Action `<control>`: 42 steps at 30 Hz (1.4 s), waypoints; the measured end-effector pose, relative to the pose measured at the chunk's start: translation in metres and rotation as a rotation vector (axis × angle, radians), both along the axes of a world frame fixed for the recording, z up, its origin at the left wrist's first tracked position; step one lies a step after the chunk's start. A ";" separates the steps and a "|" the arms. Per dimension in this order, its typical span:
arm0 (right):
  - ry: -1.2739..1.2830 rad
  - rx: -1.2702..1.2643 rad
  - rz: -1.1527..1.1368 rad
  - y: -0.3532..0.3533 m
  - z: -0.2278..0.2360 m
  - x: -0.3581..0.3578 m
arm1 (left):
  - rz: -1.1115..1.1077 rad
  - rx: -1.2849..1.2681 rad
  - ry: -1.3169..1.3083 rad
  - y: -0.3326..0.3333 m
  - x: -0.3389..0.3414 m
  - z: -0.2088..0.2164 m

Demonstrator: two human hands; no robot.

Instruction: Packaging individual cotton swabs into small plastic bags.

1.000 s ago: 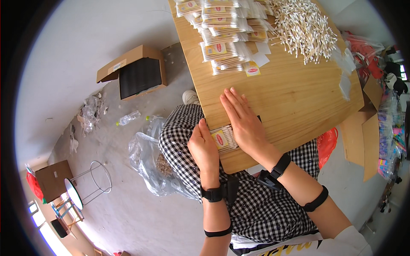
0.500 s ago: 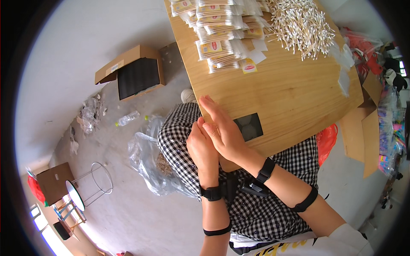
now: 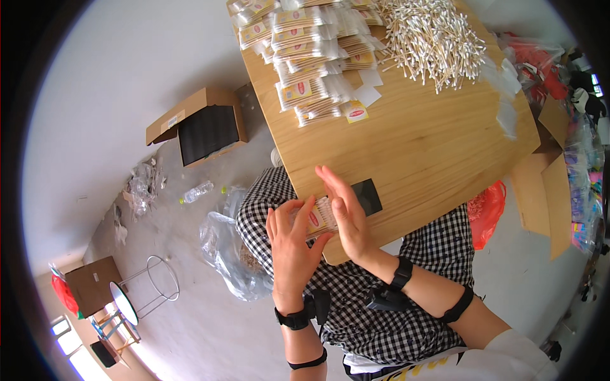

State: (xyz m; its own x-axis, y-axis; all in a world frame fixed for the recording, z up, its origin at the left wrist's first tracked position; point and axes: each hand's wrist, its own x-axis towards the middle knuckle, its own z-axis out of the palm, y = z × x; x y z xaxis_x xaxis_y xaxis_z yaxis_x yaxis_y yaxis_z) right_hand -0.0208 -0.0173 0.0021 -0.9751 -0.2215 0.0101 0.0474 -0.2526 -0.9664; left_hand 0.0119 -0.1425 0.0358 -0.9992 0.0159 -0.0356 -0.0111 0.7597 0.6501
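A small clear pack of cotton swabs (image 3: 322,216) with a yellow and red label lies at the near left edge of the wooden table. My left hand (image 3: 293,244) has closed round the pack's left end, its fingers over the far side and its thumb at the near side. Upright on its edge, my right hand (image 3: 347,216) rests by the pack's right end, fingers stretched out and together. It hides part of that end. Just right of this hand lies a dark flat rectangle (image 3: 367,197) on the tabletop.
Filled swab packs (image 3: 305,60) are stacked at the table's far left, beside a heap of loose swabs (image 3: 435,44). Paper labels (image 3: 358,112) lie before the stack. Clear plastic bags (image 3: 506,114) lie by the right edge. An open carton (image 3: 534,190) stands right of the table (image 3: 432,159).
My hands were pressed together at the table edge, with the pack hidden. They have since parted, my left hand moving nearer and left, and the swab pack now shows between them.
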 end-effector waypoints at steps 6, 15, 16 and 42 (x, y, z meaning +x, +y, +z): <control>0.043 0.069 -0.055 0.015 0.006 -0.015 | 0.047 -0.070 0.073 0.005 0.001 0.016; 0.655 1.208 -0.810 0.194 0.019 -0.186 | -0.115 0.417 0.086 0.090 -0.025 0.008; 0.497 1.263 -0.749 0.197 0.022 -0.196 | -0.113 0.411 0.095 0.099 -0.027 0.001; 0.605 0.938 -0.144 0.208 0.012 -0.084 | -0.012 0.062 0.284 0.135 -0.034 -0.023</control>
State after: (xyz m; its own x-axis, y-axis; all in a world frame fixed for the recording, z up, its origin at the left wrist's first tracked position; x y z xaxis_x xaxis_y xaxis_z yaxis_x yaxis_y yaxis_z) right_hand -0.1051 0.1903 0.0142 -0.8832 -0.2761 0.3791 -0.4650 0.6207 -0.6314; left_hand -0.0218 -0.0074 0.0126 -0.9688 0.0210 0.2468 0.1866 0.7172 0.6714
